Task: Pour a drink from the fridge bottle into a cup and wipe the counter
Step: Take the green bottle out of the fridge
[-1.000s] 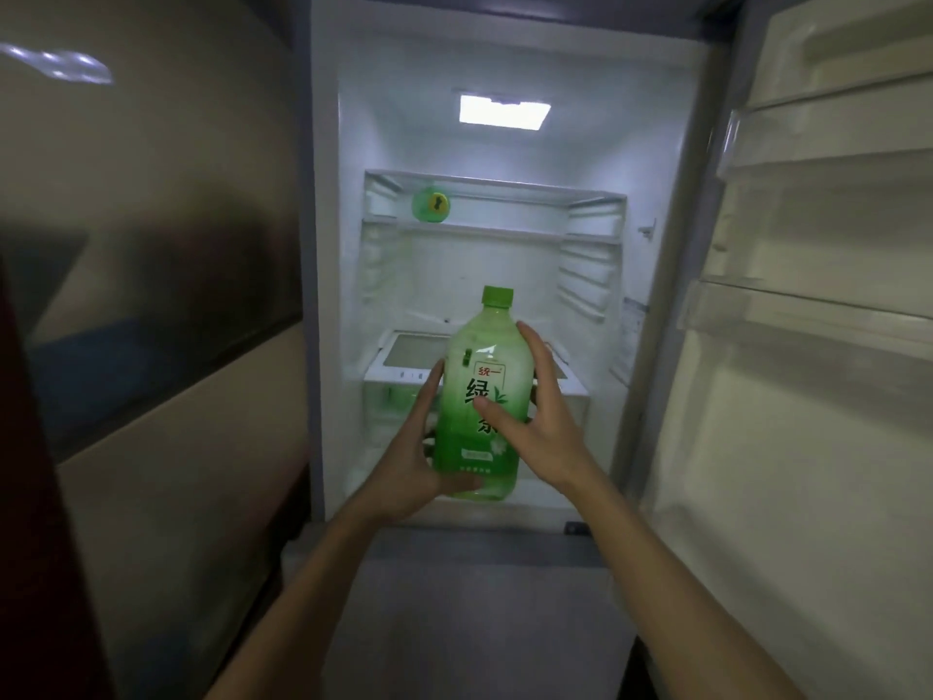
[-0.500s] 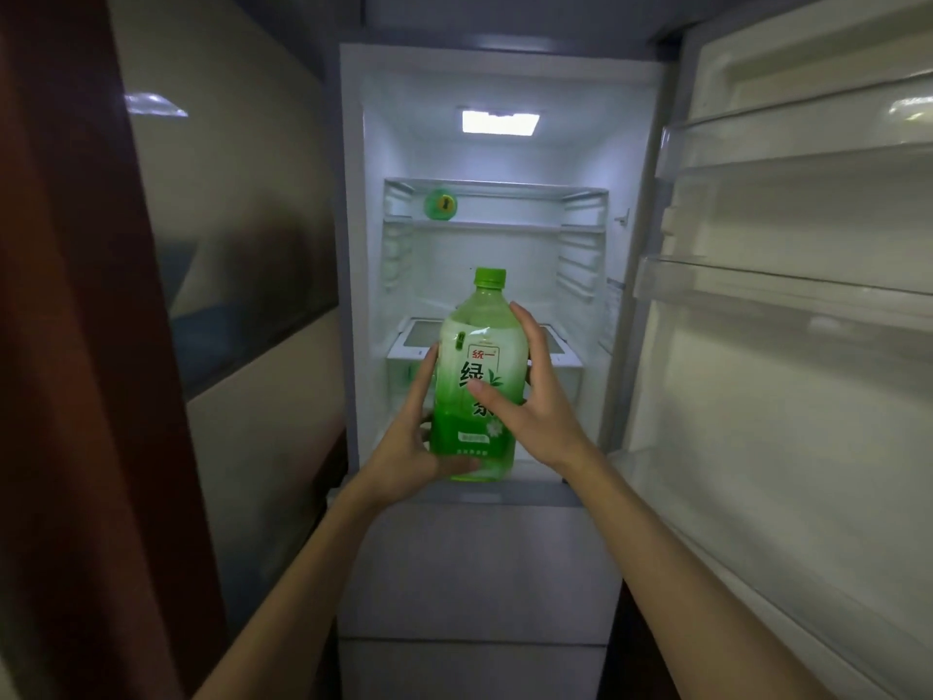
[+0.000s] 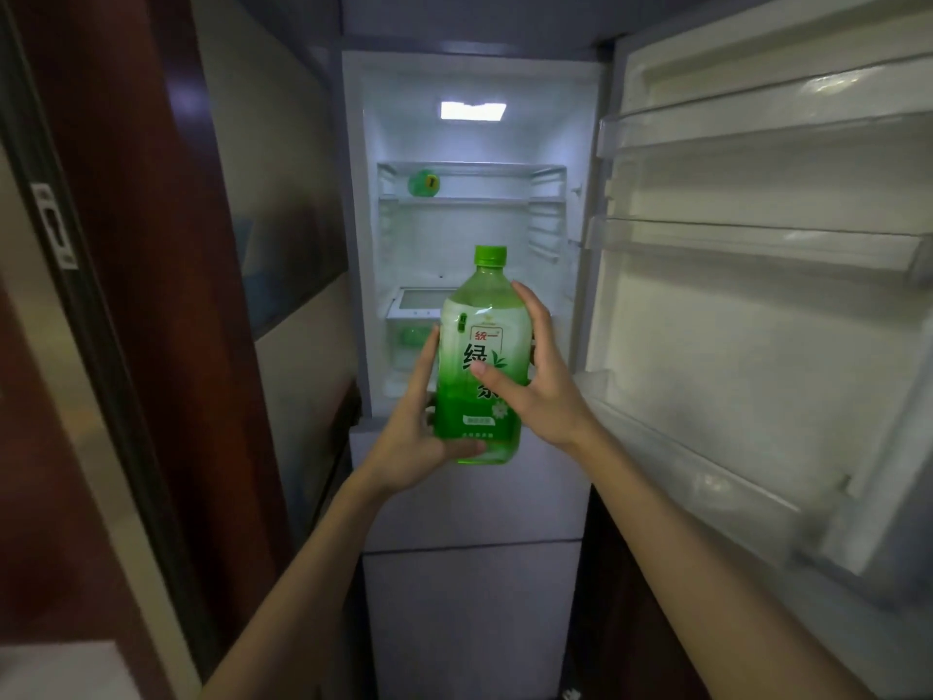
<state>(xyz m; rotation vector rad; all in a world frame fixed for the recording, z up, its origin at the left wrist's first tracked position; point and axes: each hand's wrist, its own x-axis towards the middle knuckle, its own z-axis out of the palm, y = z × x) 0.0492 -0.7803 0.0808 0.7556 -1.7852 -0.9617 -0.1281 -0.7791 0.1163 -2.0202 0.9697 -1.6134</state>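
A big green tea bottle (image 3: 479, 346) with a green cap and a white-and-green label stands upright in the air, just outside the open fridge (image 3: 472, 234). My left hand (image 3: 414, 437) grips its lower left side and cups the base. My right hand (image 3: 540, 376) wraps around its right side, thumb across the label. No cup or cloth is in view.
The fridge door (image 3: 757, 305) swings open to the right, its shelves bare. A small green container (image 3: 424, 183) sits on the fridge's top shelf. A dark red wooden panel (image 3: 166, 305) and a beige wall stand close on the left. A closed lower fridge drawer (image 3: 469, 598) is below.
Both hands have drawn the bottle back out of the fridge toward me, and the view has pulled away so more of the door and left wall show.
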